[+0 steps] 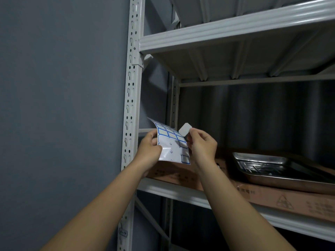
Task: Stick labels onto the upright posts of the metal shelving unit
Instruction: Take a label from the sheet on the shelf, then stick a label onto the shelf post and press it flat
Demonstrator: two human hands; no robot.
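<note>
Grey wall (59, 105) filling the left. Front upright post (130, 105) of the white shelving unit standing beside it, one small label (123, 233) already sitting low on it. Left hand (149, 151) pinching the label sheet (172, 145) by its left edge, just right of the post. Right hand (202, 145) gripping a peeled white label (185, 129) between fingertips above the sheet. Cardboard box (253, 194) lying on the shelf, steel tray (279, 169) resting on it.
</note>
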